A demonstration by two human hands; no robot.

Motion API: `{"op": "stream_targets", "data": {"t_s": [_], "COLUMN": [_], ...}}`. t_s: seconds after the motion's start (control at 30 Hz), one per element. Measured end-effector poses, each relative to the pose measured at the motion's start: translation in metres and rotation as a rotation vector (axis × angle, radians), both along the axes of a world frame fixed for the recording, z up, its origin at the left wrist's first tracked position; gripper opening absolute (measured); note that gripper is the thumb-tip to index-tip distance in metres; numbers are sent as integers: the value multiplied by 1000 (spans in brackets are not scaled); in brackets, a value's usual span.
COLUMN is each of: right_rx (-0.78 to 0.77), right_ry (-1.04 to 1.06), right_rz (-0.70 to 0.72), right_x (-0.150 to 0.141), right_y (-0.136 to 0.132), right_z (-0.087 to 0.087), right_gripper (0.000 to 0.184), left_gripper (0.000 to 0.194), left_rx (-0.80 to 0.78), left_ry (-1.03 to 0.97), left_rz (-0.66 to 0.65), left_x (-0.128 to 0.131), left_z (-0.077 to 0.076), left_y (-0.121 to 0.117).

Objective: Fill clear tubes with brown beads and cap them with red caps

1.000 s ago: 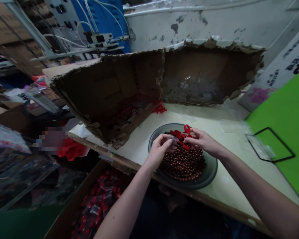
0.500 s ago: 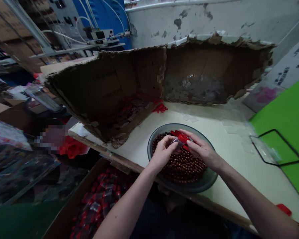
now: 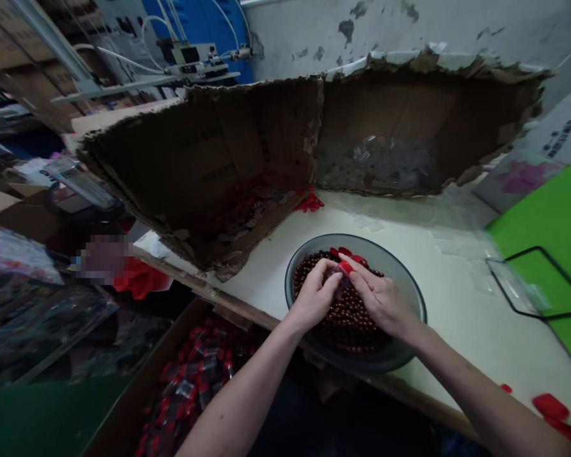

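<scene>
Both hands meet over a grey bowl [image 3: 417, 311] of shiny dark brown beads [image 3: 354, 324]. My left hand [image 3: 316, 297] is closed around a small clear plastic container; its fingers hide most of it. A red cap [image 3: 346, 267] shows at the container's upper right end. Against that cap press the fingers of my right hand [image 3: 380, 298], closed on it from the right. Just behind the fingers, several loose red pieces [image 3: 356, 258] lie on the beads near the bowl's far side.
Two torn-open cardboard boxes stand behind the bowl: the left box [image 3: 209, 152] holds red pieces, the right box [image 3: 390, 114] clear plastic parts. Below left, a carton holds several red-capped containers [image 3: 190, 374]. More red pieces [image 3: 551, 406] lie on the table [image 3: 461, 336] at right, near a black wire frame [image 3: 516, 312].
The red pieces that were fanned out at my right hand now lie on the beads. My right fingers have closed in on the red cap, and the view has shifted slightly.
</scene>
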State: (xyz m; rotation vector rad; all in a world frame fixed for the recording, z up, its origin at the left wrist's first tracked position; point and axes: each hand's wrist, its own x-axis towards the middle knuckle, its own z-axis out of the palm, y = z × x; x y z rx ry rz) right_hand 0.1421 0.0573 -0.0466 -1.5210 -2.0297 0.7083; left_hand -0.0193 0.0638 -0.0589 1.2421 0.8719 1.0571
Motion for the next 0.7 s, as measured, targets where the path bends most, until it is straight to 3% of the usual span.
{"op": "stream_targets", "data": {"t_s": [0.17, 0.3, 0.5, 0.6, 0.7], "right_rx": [74, 108, 102, 91, -70], "right_ry": [-249, -249, 68, 314, 658], "right_rz": [32, 38, 42, -65, -45], "right_x": [3, 5, 4, -4, -15], "right_y": [-2, -1, 5, 11, 17], "right_z": [0, 2, 15, 20, 23], "right_gripper": [51, 48, 47, 51, 57], "left_gripper": [14, 20, 31, 32, 32], "left_rx": [-52, -95, -205, -261, -303], "left_ry": [-38, -84, -136, -136, -109], "left_rz": [-51, -44, -14, -84, -195], "left_x": [-1, 0, -1, -3, -1], "left_z": [-4, -2, 1, 4, 10], "left_y": [1, 1, 2, -2, -11]}}
